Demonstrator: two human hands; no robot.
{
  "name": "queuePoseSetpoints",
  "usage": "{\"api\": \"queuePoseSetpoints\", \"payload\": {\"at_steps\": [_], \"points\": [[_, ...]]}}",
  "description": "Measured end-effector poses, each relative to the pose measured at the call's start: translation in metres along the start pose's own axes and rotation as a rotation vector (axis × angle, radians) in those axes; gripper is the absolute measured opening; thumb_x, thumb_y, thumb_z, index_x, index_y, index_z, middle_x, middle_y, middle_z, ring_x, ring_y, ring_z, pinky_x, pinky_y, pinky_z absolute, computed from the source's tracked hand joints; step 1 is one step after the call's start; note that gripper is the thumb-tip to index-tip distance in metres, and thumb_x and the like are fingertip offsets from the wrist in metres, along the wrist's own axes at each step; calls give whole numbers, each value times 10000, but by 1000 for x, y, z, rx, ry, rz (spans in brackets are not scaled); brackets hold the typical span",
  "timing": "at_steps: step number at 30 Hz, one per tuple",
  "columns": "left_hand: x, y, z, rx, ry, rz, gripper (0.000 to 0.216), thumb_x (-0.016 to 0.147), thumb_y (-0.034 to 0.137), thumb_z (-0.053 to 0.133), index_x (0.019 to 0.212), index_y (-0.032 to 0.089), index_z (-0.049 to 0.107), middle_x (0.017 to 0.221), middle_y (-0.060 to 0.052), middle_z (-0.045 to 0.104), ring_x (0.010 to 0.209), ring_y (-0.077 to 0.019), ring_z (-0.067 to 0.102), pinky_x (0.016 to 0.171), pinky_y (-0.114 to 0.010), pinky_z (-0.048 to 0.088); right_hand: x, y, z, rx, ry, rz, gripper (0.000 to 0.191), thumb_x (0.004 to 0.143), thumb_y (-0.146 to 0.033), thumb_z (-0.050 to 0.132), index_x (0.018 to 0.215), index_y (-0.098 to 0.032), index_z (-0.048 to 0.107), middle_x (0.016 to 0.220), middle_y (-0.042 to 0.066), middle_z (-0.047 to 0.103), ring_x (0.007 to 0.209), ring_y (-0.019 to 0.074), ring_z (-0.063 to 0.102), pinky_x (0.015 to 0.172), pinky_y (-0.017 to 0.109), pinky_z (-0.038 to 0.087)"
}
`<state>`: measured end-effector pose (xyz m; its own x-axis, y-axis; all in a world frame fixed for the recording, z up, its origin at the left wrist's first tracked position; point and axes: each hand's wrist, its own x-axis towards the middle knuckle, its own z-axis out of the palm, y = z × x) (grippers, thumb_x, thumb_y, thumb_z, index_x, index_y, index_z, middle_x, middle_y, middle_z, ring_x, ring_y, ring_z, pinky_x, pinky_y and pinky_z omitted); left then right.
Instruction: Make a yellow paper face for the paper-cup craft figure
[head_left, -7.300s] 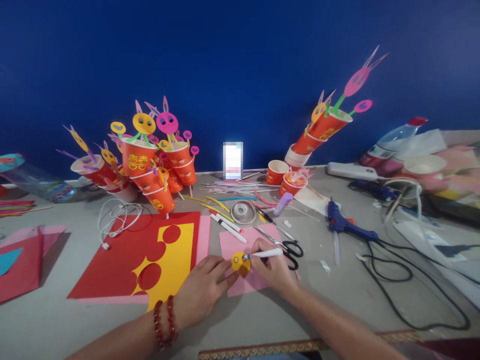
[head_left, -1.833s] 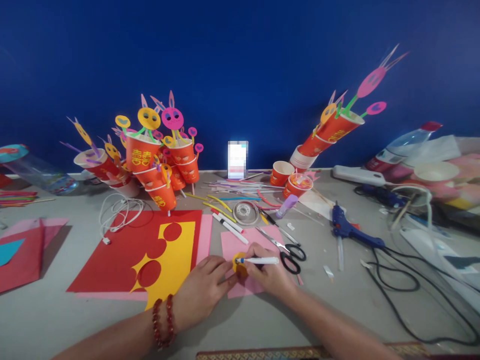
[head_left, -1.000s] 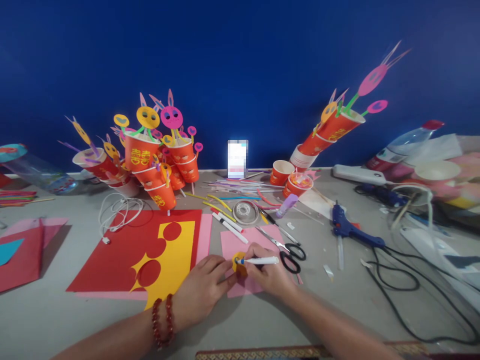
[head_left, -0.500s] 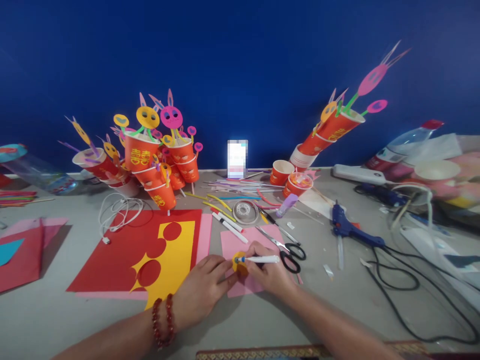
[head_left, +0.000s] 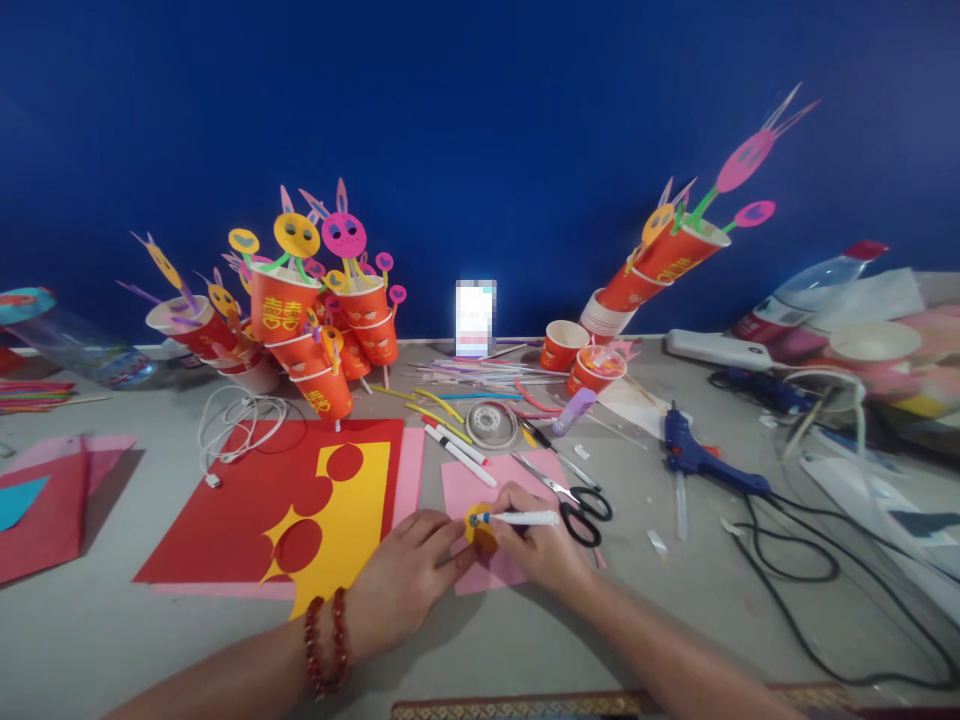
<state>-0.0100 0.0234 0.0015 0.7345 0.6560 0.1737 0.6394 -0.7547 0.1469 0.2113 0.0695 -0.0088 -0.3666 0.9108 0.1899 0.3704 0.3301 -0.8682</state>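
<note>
My right hand (head_left: pixel 546 556) grips a white marker (head_left: pixel 528 518), its blue tip on a small yellow paper circle (head_left: pixel 482 540). Blue marks show on the upper left of that circle. From the other side, my left hand (head_left: pixel 405 575) has closed fingertips on the circle's left edge; a red bead bracelet circles the wrist. Beneath the circle lies a pink paper sheet (head_left: pixel 466 480). Black-handled scissors (head_left: pixel 583 510) rest just beyond my right hand. Two more white markers (head_left: pixel 466 458) lie past the circle. Left of my left hand is a yellow sheet (head_left: pixel 352 540) with round cutouts.
Red paper (head_left: pixel 202 530) lies under the yellow sheet. Decorated red paper cups (head_left: pixel 281 300) stand at the back left, more cups (head_left: pixel 660 262) at the back right. A blue glue gun (head_left: pixel 705 465) with a looping black cord lies right. A lit phone (head_left: pixel 474 318) leans on the blue wall.
The marker's tip has shifted very slightly on the yellow circle. Both hands otherwise keep their places.
</note>
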Motion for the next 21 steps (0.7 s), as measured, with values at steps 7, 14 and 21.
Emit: {"api": "queuePoseSetpoints", "payload": {"at_steps": [7, 14, 21], "points": [[0, 0, 0, -5, 1, 0, 412, 922, 149, 603, 1326, 194, 535, 1293, -90, 574, 1149, -254, 501, 991, -416, 446, -1, 0, 0, 10, 13, 3, 108, 814, -145, 524, 740, -223, 509, 623, -32, 551, 516, 124, 451, 499, 235, 353], [0, 0, 1, -5, 7, 2, 384, 932, 162, 596, 1312, 196, 547, 1297, -88, 576, 1143, -255, 509, 991, -419, 447, -1, 4, 1, 6, 12, -12, 92, 809, -142, 520, 761, -221, 515, 645, -23, 570, 531, 132, 474, 521, 251, 355], [-1, -1, 2, 4, 19, 13, 404, 926, 157, 592, 1325, 199, 543, 1290, -98, 577, 1146, -254, 511, 979, -412, 453, -1, 2, 1, 16, 13, -14, 114, 798, -130, 517, 732, -222, 504, 617, -36, 533, 524, 124, 448, 511, 243, 341]]}}
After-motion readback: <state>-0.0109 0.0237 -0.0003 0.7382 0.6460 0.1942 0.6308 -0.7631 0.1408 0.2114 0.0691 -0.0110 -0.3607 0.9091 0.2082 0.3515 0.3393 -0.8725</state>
